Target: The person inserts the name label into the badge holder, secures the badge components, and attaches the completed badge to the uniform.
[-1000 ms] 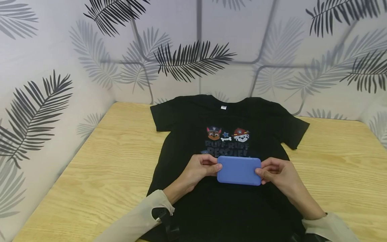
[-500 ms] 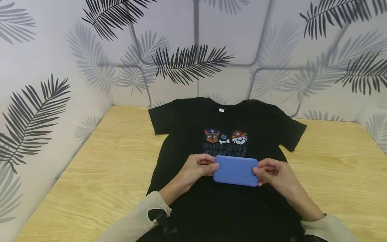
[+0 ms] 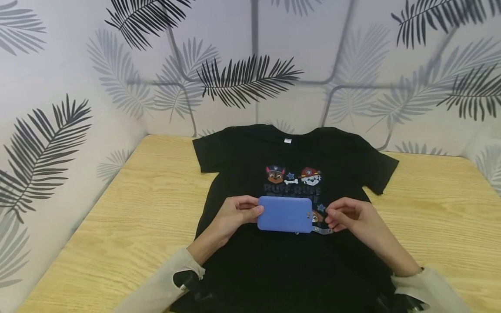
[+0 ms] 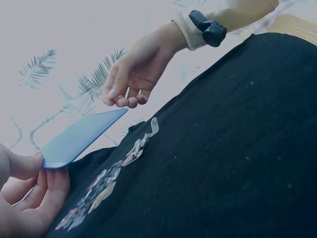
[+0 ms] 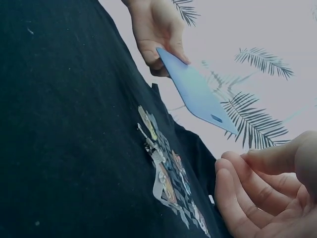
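Note:
In the head view my left hand pinches one short end of a flat blue card holder between thumb and fingers. The card holder has rounded corners, and the right wrist view shows a small slot near its free end. My right hand is just right of that end, apart from it, fingers loosely curled with nothing visible between them. Below both hands a black T-shirt lies flat, with printed cartoon dogs and lettering. A greyish strip with round dots shows beside the card holder; whether it is loose or printed, I cannot tell.
A light wooden table lies under the shirt, showing on both sides. Behind and to the left hangs a pale leaf-patterned cloth, close to the table's edges. Dark wrist devices sit at the sleeve cuffs.
Half a second ago both hands held the card holder by its ends. The right hand has let go, and the left hand has moved it left, uncovering more print and the greyish strip.

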The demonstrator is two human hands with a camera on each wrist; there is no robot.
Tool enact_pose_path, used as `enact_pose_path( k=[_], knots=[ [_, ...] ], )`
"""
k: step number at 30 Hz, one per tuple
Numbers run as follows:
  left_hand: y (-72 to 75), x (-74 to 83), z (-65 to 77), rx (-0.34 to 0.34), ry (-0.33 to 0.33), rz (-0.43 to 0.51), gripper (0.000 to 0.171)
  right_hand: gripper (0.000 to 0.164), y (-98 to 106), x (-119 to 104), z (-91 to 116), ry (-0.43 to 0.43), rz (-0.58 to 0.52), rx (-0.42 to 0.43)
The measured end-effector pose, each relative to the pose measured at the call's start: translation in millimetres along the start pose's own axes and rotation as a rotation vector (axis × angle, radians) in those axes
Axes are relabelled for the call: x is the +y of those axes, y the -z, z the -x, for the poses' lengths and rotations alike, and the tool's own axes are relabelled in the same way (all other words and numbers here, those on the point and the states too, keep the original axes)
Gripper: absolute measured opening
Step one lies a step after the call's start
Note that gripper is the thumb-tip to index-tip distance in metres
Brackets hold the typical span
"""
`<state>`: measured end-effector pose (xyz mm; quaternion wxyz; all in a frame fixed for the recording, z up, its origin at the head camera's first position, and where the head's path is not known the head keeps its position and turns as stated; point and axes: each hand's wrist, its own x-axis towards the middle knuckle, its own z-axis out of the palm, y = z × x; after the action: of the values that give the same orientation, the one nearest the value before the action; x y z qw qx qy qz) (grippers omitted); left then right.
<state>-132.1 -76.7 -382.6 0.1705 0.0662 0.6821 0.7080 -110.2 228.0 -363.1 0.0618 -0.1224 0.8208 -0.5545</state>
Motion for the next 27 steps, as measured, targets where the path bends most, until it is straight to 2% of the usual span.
enact_pose_path(
  k=[4, 8, 14, 23, 27],
  knots=[
    [6.7, -1.3, 4.6, 0.018, 0.007, 0.006, 0.024, 0.015, -3.0, -2.5, -4.8, 0.002, 0.066, 0.006],
    [10.6, -4.0, 7.3, 0.026, 0.014, 0.003, 0.024, 0.011, -7.5, -3.8, -9.3, 0.039, 0.186, -0.009],
    [11.2, -6.0, 8.6, 0.009, 0.003, 0.003, 0.024, 0.011, -15.1, -2.6, -16.2, 0.060, 0.340, -0.048],
    [9.2, -6.5, 7.4, -0.010, -0.012, 0.002, 0.024, 0.015, -27.5, 7.4, -23.8, 0.198, 0.612, -0.123],
    [7.6, -5.8, 7.0, -0.014, -0.015, 0.005, 0.025, 0.013, -31.3, 8.6, -23.6, 0.239, 0.668, -0.129]
  ],
)
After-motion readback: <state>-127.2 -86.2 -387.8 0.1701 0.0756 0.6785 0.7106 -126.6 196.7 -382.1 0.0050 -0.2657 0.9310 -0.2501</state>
